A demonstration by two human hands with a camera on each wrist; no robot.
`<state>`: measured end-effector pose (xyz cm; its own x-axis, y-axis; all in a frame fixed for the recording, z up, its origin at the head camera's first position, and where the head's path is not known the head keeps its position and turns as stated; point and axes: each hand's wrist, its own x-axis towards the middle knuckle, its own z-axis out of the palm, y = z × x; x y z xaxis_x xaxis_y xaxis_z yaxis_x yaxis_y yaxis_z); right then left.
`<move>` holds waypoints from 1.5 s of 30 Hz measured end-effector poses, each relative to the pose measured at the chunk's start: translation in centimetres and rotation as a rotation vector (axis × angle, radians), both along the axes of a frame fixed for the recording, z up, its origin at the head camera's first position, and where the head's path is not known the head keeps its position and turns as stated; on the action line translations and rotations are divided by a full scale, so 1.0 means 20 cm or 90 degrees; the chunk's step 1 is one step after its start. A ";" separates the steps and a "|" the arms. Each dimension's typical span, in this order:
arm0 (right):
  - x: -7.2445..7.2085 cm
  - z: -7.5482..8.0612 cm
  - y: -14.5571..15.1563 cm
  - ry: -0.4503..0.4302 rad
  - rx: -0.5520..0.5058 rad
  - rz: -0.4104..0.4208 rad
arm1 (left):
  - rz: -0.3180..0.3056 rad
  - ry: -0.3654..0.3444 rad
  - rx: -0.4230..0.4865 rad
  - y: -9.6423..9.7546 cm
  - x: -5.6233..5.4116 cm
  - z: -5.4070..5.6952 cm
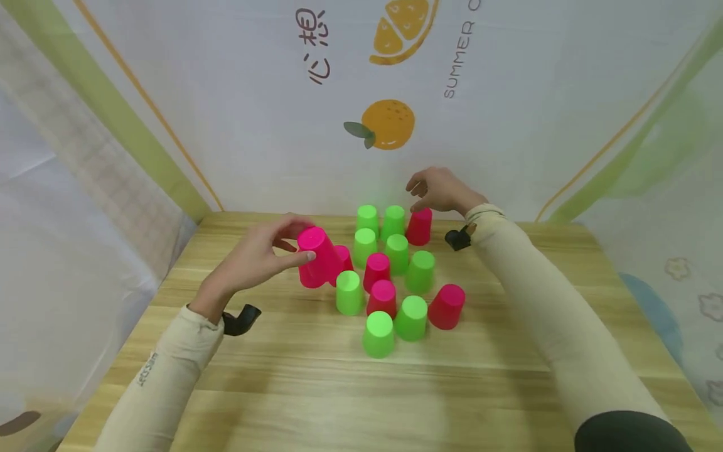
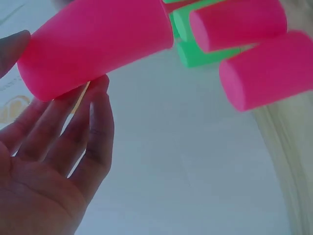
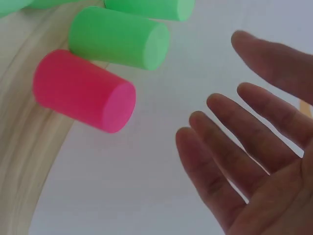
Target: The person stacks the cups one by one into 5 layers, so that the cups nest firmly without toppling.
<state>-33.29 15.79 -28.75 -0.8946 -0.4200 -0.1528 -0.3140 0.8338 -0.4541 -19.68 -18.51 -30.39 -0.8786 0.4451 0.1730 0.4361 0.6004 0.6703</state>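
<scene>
My left hand holds an upside-down pink cup between thumb and fingers, tilted at the left of the group. In the left wrist view the thumb lies on one side of this cup and the fingertips on the other. Two more pink cups, one of them this pink cup, stand close by. My right hand hovers over the far right pink cup, fingers apart and holding nothing. The right wrist view shows a gap between its fingers and that cup.
Several green cups and pink cups stand upside down, close together, on the wooden table. Behind the table's far edge hangs a white printed curtain. Black wrist mounts stick out below the sleeves.
</scene>
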 end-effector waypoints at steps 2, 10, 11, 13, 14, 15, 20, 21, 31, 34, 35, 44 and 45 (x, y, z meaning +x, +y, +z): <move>0.05 -0.01 0.05 0.001 -0.015 0.008 | 0.003 0.004 0.005 0.01 -0.05 0.01; 0.30 -0.17 0.22 -0.001 -0.134 0.061 | 0.066 0.029 0.010 0.06 -0.24 -0.03; 0.34 -0.19 0.24 -0.004 -0.147 0.063 | 0.071 0.027 0.003 0.06 -0.27 -0.03; 0.41 -0.24 0.28 -0.001 -0.164 0.069 | 0.083 0.016 -0.009 0.07 -0.33 -0.04; 0.45 -0.26 0.30 -0.001 -0.169 0.068 | 0.087 0.007 -0.017 0.08 -0.36 -0.04; 0.49 -0.29 0.33 -0.001 -0.172 0.064 | 0.088 -0.005 -0.025 0.08 -0.39 -0.05; 0.65 -0.38 0.43 0.008 -0.199 0.036 | 0.088 -0.074 -0.058 0.13 -0.55 -0.08; 0.67 -0.40 0.44 0.010 -0.205 0.030 | 0.085 -0.085 -0.065 0.14 -0.57 -0.09; 0.82 -0.55 0.48 -0.022 -0.301 -0.011 | 0.073 -0.134 -0.182 0.20 -0.73 -0.17; 0.83 -0.58 0.48 -0.025 -0.309 -0.030 | 0.073 -0.140 -0.206 0.21 -0.75 -0.19; 0.84 -0.59 0.48 -0.024 -0.311 -0.036 | 0.073 -0.142 -0.211 0.22 -0.76 -0.19; 0.83 -0.64 0.46 -0.014 -0.348 -0.052 | 0.071 -0.138 -0.255 0.28 -0.80 -0.21; 0.83 -0.64 0.46 -0.015 -0.356 -0.054 | 0.070 -0.137 -0.257 0.28 -0.80 -0.21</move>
<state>-16.76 24.98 -41.57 -0.9276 -0.3700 0.0517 -0.2410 0.4867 -0.8397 -35.78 -12.82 -34.51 -0.9215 0.3410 -0.1859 0.2315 0.8667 0.4420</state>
